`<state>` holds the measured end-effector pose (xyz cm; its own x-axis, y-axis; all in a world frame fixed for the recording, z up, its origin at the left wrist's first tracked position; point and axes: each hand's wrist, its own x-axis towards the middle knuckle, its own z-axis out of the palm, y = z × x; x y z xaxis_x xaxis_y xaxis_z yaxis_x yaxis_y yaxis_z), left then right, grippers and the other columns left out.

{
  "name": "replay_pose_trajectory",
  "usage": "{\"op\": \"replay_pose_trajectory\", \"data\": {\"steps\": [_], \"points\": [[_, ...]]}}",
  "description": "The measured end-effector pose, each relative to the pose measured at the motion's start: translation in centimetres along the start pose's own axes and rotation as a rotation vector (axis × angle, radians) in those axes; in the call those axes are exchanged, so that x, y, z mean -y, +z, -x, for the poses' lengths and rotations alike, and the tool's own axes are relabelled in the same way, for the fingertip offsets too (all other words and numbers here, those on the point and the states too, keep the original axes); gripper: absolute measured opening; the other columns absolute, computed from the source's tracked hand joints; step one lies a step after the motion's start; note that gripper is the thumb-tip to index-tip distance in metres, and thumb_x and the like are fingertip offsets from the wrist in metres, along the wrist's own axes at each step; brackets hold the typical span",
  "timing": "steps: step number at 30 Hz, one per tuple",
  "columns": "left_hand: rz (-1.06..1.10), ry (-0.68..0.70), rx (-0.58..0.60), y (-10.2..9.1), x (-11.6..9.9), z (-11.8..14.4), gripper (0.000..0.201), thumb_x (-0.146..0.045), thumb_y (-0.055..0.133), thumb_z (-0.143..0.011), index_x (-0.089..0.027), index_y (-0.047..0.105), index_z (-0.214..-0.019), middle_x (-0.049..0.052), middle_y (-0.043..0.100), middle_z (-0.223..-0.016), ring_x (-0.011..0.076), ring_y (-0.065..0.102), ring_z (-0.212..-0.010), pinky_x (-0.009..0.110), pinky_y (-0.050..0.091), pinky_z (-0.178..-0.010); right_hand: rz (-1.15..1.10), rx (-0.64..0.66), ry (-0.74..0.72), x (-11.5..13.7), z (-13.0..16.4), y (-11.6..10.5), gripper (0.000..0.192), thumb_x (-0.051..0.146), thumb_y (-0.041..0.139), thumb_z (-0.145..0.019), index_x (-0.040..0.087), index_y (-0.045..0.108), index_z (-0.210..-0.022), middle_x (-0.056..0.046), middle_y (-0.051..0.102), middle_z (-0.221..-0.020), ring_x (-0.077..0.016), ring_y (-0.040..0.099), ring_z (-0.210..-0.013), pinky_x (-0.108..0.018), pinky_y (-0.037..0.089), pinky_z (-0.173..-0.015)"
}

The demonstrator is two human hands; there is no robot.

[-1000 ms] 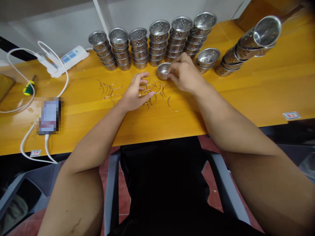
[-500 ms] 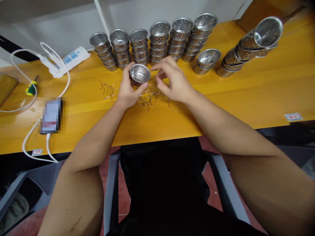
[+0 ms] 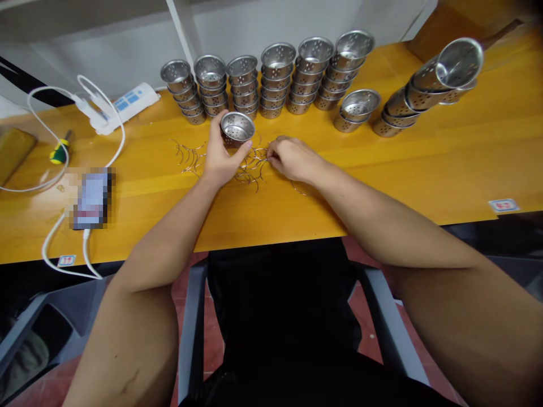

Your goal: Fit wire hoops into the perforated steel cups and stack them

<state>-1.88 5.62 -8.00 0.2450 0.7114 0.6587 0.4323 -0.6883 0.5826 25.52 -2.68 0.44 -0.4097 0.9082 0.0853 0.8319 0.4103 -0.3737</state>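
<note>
My left hand (image 3: 222, 155) is wrapped round a perforated stainless steel cup (image 3: 237, 128), held with its mouth up and tilted toward me. My right hand (image 3: 292, 158) is lowered to the right side of a pile of thin curved wires (image 3: 250, 169). Its thumb and fingertips are pinched together on one of the curved wires; most of that wire is hard to make out. The pile spreads on the wooden table (image 3: 271, 215) beneath and around the held cup.
Several stacks of perforated cups (image 3: 278, 79) stand along the back. To the right are a short stack (image 3: 358, 110) and a tall leaning stack (image 3: 413, 96). At left lie a power strip (image 3: 127, 107) with white cables, a phone (image 3: 92, 198) and a screwdriver (image 3: 60, 150).
My right hand has moved down to the wire pile, and its fingers have closed from a spread pose into a pinch. The left hand still holds the cup, nearly unmoved.
</note>
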Motion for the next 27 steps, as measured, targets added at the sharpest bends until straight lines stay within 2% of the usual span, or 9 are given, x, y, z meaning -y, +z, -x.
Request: {"op": "replay_pose_trajectory", "data": {"steps": [4,8,16,19,22,24,27], "points": [[0.061,-0.023,0.010,-0.1,-0.8,0.0,0.109,-0.094,0.076,-0.103,-0.035,0.031,-0.182,0.020,0.052,-0.185,0.0420,0.060,-0.174,0.061,0.057,-0.147,0.022,0.016,0.013,-0.1,0.1,-0.1,0.019,0.015,0.059,-0.115,0.022,0.076,-0.118,-0.019,0.079,-0.136,-0.0381,0.079,-0.119,-0.049,0.063,-0.107],[0.086,-0.048,0.037,-0.2,-1.8,0.0,0.105,-0.084,0.079,-0.105,-0.037,0.029,-0.184,0.019,0.047,-0.188,0.0436,0.053,-0.180,0.063,0.056,-0.148,0.034,0.041,-0.008,0.2,0.4,-0.4,0.017,0.016,0.062,-0.114,0.019,0.076,-0.122,-0.022,0.077,-0.138,-0.0402,0.080,-0.120,-0.050,0.063,-0.108],[0.037,0.068,0.042,0.1,-1.6,-0.2,0.110,-0.076,0.078,-0.111,-0.040,0.015,-0.193,0.017,0.047,-0.188,0.0415,0.055,-0.181,0.063,0.045,-0.157,-0.013,0.038,-0.020,-0.1,0.3,-0.5,0.030,0.009,0.060,-0.110,0.023,0.081,-0.126,-0.016,0.083,-0.136,-0.0370,0.080,-0.125,-0.048,0.063,-0.111],[0.046,0.094,0.047,0.0,-1.7,-0.1,0.112,-0.075,0.079,-0.111,-0.040,0.013,-0.194,0.017,0.047,-0.189,0.0426,0.055,-0.182,0.064,0.045,-0.157,-0.024,0.034,-0.030,-0.3,0.3,-0.7,0.022,0.020,0.063,-0.118,0.021,0.083,-0.127,-0.018,0.084,-0.136,-0.0381,0.081,-0.125,-0.050,0.064,-0.111],[0.058,0.096,0.055,-0.2,-1.9,0.1,0.112,-0.075,0.080,-0.111,-0.039,0.013,-0.194,0.018,0.048,-0.188,0.0431,0.054,-0.182,0.065,0.045,-0.157,-0.043,0.054,-0.084,-0.4,0.4,-1.1,0.022,0.037,0.077,-0.118,0.020,0.084,-0.131,-0.021,0.084,-0.136,-0.0412,0.081,-0.127,-0.053,0.064,-0.113],[0.055,0.090,0.056,-0.2,-2.1,0.0,0.110,-0.077,0.079,-0.111,-0.039,0.016,-0.193,0.018,0.049,-0.187,0.0422,0.055,-0.181,0.063,0.047,-0.156,-0.070,0.077,-0.125,-0.3,0.6,-1.2,0.022,0.033,0.085,-0.113,0.020,0.084,-0.130,-0.020,0.084,-0.135,-0.0420,0.081,-0.129,-0.053,0.064,-0.113],[0.066,0.063,0.040,-0.1,-2.4,-0.1,0.107,-0.077,0.082,-0.109,-0.037,0.024,-0.189,0.018,0.053,-0.183,0.0420,0.058,-0.178,0.063,0.048,-0.155,-0.068,0.102,-0.121,0.1,0.7,-1.3,0.013,0.017,0.076,-0.112,0.024,0.084,-0.119,-0.014,0.088,-0.128,-0.0379,0.083,-0.124,-0.049,0.064,-0.109]]}}
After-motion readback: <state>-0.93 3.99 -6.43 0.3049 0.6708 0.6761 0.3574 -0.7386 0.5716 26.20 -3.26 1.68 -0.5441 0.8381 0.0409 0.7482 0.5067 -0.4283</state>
